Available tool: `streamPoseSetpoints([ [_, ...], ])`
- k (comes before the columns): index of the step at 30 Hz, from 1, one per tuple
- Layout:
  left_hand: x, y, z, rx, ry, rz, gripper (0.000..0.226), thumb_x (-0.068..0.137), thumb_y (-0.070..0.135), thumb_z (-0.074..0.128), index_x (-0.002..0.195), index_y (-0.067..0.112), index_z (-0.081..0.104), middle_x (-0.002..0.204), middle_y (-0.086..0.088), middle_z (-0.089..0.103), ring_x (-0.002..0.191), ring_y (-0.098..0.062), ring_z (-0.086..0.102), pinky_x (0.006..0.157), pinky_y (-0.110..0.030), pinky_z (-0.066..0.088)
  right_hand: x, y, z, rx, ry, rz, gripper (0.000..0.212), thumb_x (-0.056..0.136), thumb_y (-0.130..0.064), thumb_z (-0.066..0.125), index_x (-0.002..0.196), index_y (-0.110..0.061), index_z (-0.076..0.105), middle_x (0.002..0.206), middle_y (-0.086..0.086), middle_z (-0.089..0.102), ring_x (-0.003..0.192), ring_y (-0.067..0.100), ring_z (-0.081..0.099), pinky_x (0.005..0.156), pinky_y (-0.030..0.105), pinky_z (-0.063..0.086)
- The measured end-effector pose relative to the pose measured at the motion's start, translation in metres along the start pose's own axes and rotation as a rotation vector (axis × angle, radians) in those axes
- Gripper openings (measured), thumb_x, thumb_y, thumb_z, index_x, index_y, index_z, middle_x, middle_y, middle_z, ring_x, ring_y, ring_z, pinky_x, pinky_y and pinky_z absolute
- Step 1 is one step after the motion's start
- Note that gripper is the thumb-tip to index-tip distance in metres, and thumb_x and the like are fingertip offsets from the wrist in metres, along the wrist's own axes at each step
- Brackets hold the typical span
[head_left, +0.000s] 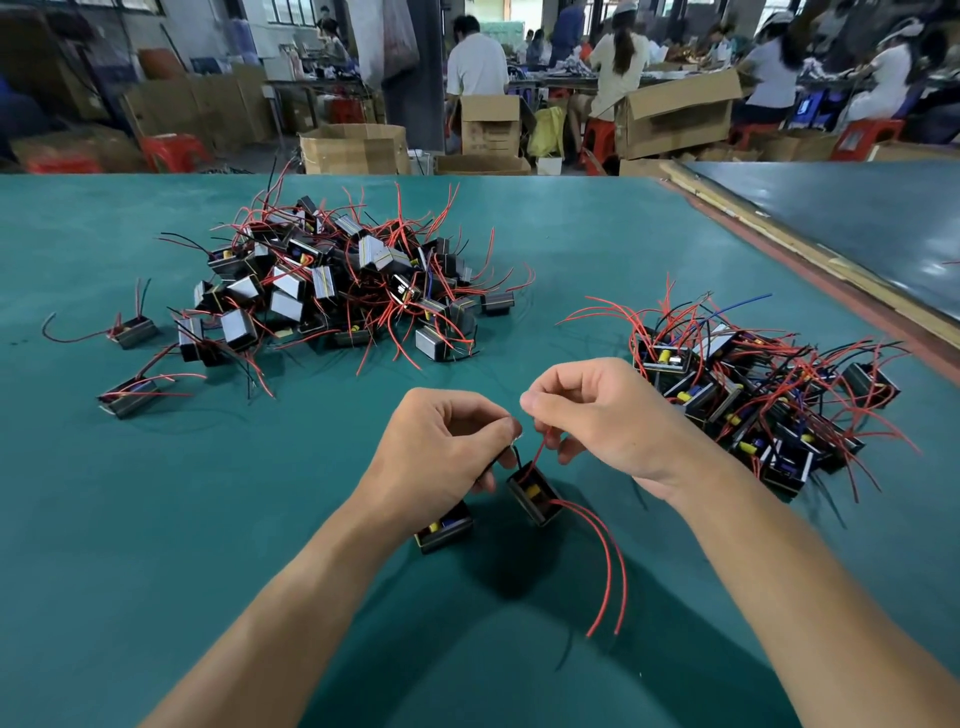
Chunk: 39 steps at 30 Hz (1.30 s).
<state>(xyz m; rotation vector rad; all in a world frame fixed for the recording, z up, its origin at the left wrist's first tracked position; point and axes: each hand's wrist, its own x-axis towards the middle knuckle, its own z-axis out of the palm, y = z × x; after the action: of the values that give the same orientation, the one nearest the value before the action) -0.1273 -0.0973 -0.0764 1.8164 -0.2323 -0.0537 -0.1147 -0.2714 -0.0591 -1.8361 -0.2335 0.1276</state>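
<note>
A small black box module (535, 493) with a yellow part inside hangs just above the green table (260, 519). My left hand (441, 447) pinches its black wire between thumb and forefinger. My right hand (597, 415) pinches its short red wire. Two long red wires (608, 561) trail from the module toward me. A second black module (444, 530) lies on the table below my left wrist.
A big heap of black modules with red wires (332, 291) lies at the far left, and three loose ones sit beside it. A second heap (763, 400) lies to the right. Another table's edge (779, 249) runs along the right. Cardboard boxes and seated people fill the background.
</note>
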Motion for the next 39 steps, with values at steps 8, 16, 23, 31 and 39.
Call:
streamPoseSetpoints([
  [8, 0.0012, -0.0022, 0.0009, -0.022, 0.012, 0.006, 0.02, 0.091, 0.008, 0.064, 0.074, 0.012, 0.072, 0.058, -0.002, 0.067, 0.041, -0.014, 0.053, 0.043, -0.019, 0.043, -0.0011, 0.0003, -0.0033, 0.073, -0.004, -0.014, 0.003, 0.092, -0.007, 0.066, 0.09, -0.007, 0.067, 0.07, 0.006, 0.064, 0.06, 0.014, 0.061, 0.054, 0.026, 0.053],
  [16, 0.0032, -0.0055, 0.0014, -0.078, -0.002, -0.003, 0.007, 0.095, 0.008, 0.06, 0.089, 0.011, 0.063, 0.058, -0.004, 0.069, 0.039, -0.015, 0.055, 0.042, -0.02, 0.044, 0.0003, 0.0051, -0.0024, 0.096, -0.02, -0.008, 0.012, 0.089, 0.004, 0.067, 0.094, -0.006, 0.067, 0.069, 0.007, 0.069, 0.059, 0.014, 0.068, 0.058, 0.023, 0.056],
  [23, 0.0032, -0.0055, 0.0012, -0.082, -0.012, 0.003, 0.006, 0.095, 0.008, 0.061, 0.09, 0.011, 0.062, 0.056, -0.001, 0.067, 0.039, -0.013, 0.055, 0.042, -0.021, 0.045, 0.0024, 0.0076, 0.0025, 0.142, -0.017, -0.013, 0.014, 0.084, 0.001, 0.073, 0.092, -0.008, 0.068, 0.07, 0.009, 0.074, 0.058, 0.015, 0.069, 0.056, 0.023, 0.056],
  [31, 0.0037, -0.0058, 0.0018, -0.046, 0.004, 0.013, 0.01, 0.091, 0.009, 0.066, 0.082, 0.012, 0.068, 0.061, -0.002, 0.068, 0.041, -0.015, 0.055, 0.042, -0.021, 0.045, 0.002, 0.0062, 0.0037, 0.113, 0.012, -0.019, 0.01, 0.088, -0.003, 0.071, 0.083, -0.011, 0.07, 0.066, 0.005, 0.072, 0.056, 0.013, 0.067, 0.052, 0.023, 0.054],
  [39, 0.0011, -0.0038, 0.0027, -0.033, -0.023, 0.011, 0.006, 0.089, 0.01, 0.068, 0.083, 0.008, 0.07, 0.062, 0.0, 0.069, 0.041, -0.014, 0.054, 0.044, -0.02, 0.044, 0.0015, 0.0056, 0.0046, 0.104, 0.025, -0.044, 0.016, 0.091, -0.003, 0.068, 0.077, -0.011, 0.07, 0.061, 0.005, 0.069, 0.053, 0.014, 0.065, 0.051, 0.023, 0.054],
])
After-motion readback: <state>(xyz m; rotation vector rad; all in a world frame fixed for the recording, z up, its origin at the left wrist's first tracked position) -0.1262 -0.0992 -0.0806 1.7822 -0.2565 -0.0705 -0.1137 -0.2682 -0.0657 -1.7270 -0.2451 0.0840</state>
